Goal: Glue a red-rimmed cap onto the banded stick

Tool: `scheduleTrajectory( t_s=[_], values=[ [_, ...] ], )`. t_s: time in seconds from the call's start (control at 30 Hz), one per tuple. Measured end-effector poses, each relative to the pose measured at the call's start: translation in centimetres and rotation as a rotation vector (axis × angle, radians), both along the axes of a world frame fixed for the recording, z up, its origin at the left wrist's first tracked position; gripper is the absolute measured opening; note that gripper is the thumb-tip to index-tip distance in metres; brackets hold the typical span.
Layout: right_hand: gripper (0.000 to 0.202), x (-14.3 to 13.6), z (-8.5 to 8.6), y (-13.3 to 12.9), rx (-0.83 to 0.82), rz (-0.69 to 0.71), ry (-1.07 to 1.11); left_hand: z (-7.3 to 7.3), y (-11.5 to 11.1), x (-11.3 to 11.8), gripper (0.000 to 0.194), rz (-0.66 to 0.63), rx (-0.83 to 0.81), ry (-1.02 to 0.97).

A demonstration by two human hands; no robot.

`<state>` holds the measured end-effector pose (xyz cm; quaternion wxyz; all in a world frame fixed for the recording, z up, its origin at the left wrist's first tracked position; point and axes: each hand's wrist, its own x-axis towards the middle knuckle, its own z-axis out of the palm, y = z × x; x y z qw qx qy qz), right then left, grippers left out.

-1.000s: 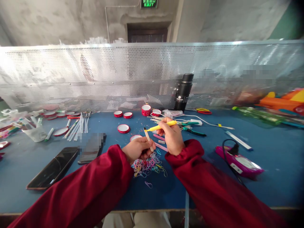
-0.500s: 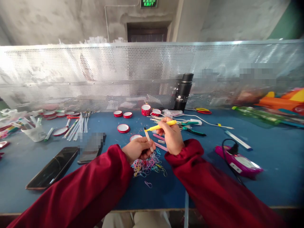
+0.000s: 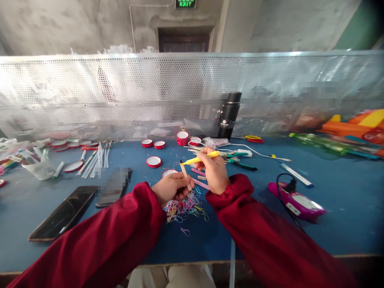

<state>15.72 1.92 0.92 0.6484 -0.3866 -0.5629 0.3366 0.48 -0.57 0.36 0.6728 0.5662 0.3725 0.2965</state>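
Observation:
My left hand point(image 3: 174, 187) pinches the lower part of a pale flat stick point(image 3: 185, 173) that leans upright and has a dark tip. My right hand point(image 3: 213, 170) is closed round a yellow pen point(image 3: 200, 159), whose point is at the stick just below the dark tip. Under and in front of my left hand lies a heap of coloured elastic bands point(image 3: 187, 209). Pink sticks point(image 3: 201, 184) lie between the two hands on the blue table.
Two dark phones point(image 3: 64, 214) point(image 3: 114, 188) lie at left, near a white cup of pens point(image 3: 40, 169). Red round tins point(image 3: 154, 161), a black bottle point(image 3: 229, 116) and pliers point(image 3: 241, 165) stand or lie beyond. A purple device point(image 3: 297, 202) with a cable is at right.
The whole view has shifted slightly, so things appear a little further left. Both hands keep their holds, and the pen still points at the stick near its dark tip.

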Motion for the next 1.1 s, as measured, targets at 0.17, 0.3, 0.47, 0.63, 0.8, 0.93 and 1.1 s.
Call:
scheduleTrajectory(
  t_s=[0.17, 0.3, 0.47, 0.63, 0.8, 0.93, 1.1],
  values=[
    [0.015, -0.01, -0.05, 0.16, -0.008, 0.005, 0.015, -0.04, 0.00, 0.03, 0.027, 0.001, -0.003, -0.004],
    [0.016, -0.01, -0.04, 0.17, -0.005, 0.009, 0.011, -0.08, 0.06, 0.03, 0.025, 0.001, -0.010, 0.001],
    [0.015, 0.01, -0.05, 0.17, -0.005, -0.005, 0.019, -0.18, 0.14, -0.02, 0.024, 0.003, -0.009, -0.002],
    [0.016, 0.00, -0.05, 0.25, -0.013, -0.004, 0.025, -0.10, 0.07, -0.05, 0.025, 0.005, -0.014, -0.001],
    [0.015, 0.01, -0.14, 0.28, -0.011, -0.013, 0.015, -0.03, 0.01, -0.01, 0.025, -0.005, -0.006, -0.004],
    [0.015, 0.08, -0.16, 0.19, -0.004, -0.013, 0.009, 0.00, 0.01, 0.00, 0.026, -0.007, -0.005, -0.001],
    [0.014, 0.16, -0.14, 0.16, -0.004, -0.004, -0.003, 0.06, -0.03, -0.02, 0.028, -0.019, -0.003, -0.013]
  ],
)
